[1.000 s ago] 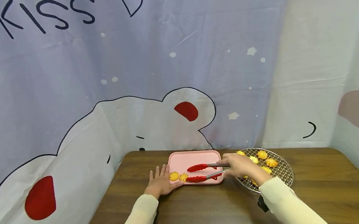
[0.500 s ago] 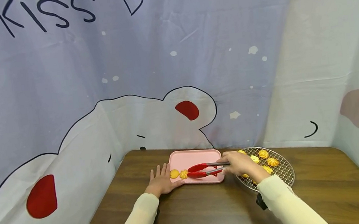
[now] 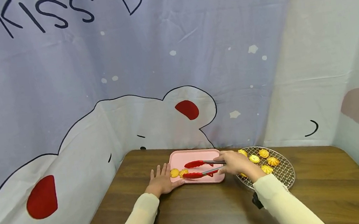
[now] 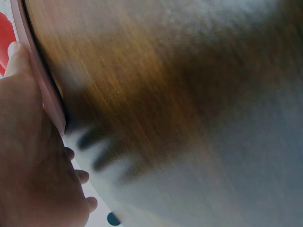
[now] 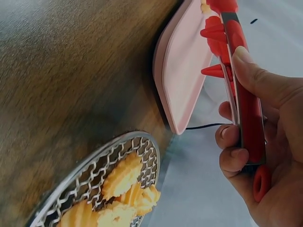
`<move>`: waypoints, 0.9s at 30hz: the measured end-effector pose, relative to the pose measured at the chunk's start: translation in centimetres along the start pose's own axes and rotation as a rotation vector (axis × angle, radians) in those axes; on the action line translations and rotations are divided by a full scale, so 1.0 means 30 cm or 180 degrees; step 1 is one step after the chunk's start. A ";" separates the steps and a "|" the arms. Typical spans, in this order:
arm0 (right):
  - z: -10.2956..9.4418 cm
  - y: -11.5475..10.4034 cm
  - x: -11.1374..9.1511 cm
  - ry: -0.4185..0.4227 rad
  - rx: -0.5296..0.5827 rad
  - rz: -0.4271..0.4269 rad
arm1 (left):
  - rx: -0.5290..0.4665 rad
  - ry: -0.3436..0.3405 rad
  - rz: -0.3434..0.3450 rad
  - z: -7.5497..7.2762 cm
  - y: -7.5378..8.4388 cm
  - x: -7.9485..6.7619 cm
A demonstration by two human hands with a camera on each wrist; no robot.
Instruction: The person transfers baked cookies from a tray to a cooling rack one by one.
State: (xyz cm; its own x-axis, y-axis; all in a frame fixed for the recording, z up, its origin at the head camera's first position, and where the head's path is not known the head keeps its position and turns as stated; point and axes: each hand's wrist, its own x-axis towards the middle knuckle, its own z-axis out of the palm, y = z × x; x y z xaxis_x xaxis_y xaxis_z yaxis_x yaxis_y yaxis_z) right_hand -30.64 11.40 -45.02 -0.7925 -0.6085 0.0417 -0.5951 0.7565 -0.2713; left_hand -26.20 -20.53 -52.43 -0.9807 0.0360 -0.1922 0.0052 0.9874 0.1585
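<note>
My left hand (image 3: 161, 181) has its fingers spread at the left end of the pink tray (image 3: 190, 155). In the left wrist view its thumb lies at the tray's rim (image 4: 53, 104). My right hand (image 3: 235, 162) grips red-tipped metal tongs (image 5: 248, 113) by the handles, thumb on one arm and fingers curled round the other. The tongs' two red tips stand apart over the tray. Their near tip overlaps a ridged piped cookie (image 3: 182, 172) in the head view. A rounder yellow cookie (image 3: 174, 172) lies left of it, by my left fingers.
A round wire mesh rack (image 3: 284, 175) with several piped cookies (image 3: 273, 161) stands to the right, partly behind my right arm. Everything stands on a brown wooden table (image 3: 203, 211). A printed curtain (image 3: 221, 67) hangs behind the table's back edge.
The tongs' tips stood apart, drew closer together beside the ridged cookie, then spread again. The right hand has shifted slightly left with the tongs. The left hand has stayed in place.
</note>
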 end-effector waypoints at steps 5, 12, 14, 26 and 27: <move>0.004 -0.011 0.008 -0.0087 0.0071 0.0043 | -0.0014 -0.0018 -0.0013 -0.001 0.002 0.001; 0.013 -0.009 0.018 -0.0182 0.0137 0.0089 | 0.0013 -0.0030 -0.0030 0.005 -0.004 0.010; 0.017 -0.006 0.018 -0.0163 0.0128 0.0080 | 0.0011 -0.0029 -0.0027 0.006 -0.004 0.011; 0.034 0.007 0.000 0.0056 0.0124 -0.0049 | 0.0006 0.0035 -0.0005 0.031 -0.017 0.027; 0.033 0.007 -0.004 0.0069 0.0138 -0.0051 | 0.0006 0.0036 -0.0005 0.040 -0.024 0.035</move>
State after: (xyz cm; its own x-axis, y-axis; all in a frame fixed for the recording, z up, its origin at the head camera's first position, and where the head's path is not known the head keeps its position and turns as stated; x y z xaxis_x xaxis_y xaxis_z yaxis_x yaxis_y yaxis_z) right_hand -30.55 11.39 -46.03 -0.7858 -0.6148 0.0672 -0.6019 0.7352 -0.3117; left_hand -27.00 -21.01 -53.89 -0.9829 0.0325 -0.1814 0.0038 0.9877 0.1564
